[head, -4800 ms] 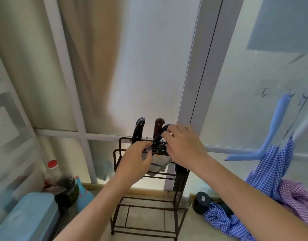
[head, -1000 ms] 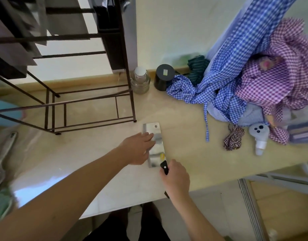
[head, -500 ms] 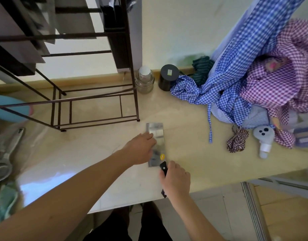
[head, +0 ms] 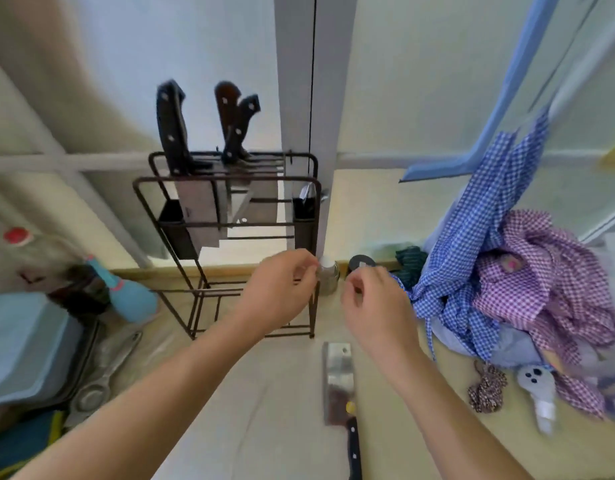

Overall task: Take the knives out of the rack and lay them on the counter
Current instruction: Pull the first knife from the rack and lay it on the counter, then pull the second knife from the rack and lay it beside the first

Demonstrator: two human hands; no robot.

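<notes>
One cleaver (head: 339,379) lies flat on the counter (head: 264,410), near the person. Three knives (head: 209,140) stand in the rack (head: 226,216) farther away. The left hand (head: 282,292) and right hand (head: 375,303) hover empty, fingers loosely curled, between rack and cleaver.

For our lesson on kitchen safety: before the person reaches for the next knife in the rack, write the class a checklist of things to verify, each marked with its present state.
1. Both hands free: ok. The left hand and right hand hold nothing.
2. First knife down: ok. The cleaver lies flat on the counter.
3. Knives left to take: ok. Three handles stand in the rack: black handle, brown handle, small black handle.
4. Free counter for the next knife: ok, left of the cleaver.
5. Cleaver handle fully on the counter: cannot tell; it runs out of the picture.
6. Rack steady: cannot tell.
</notes>
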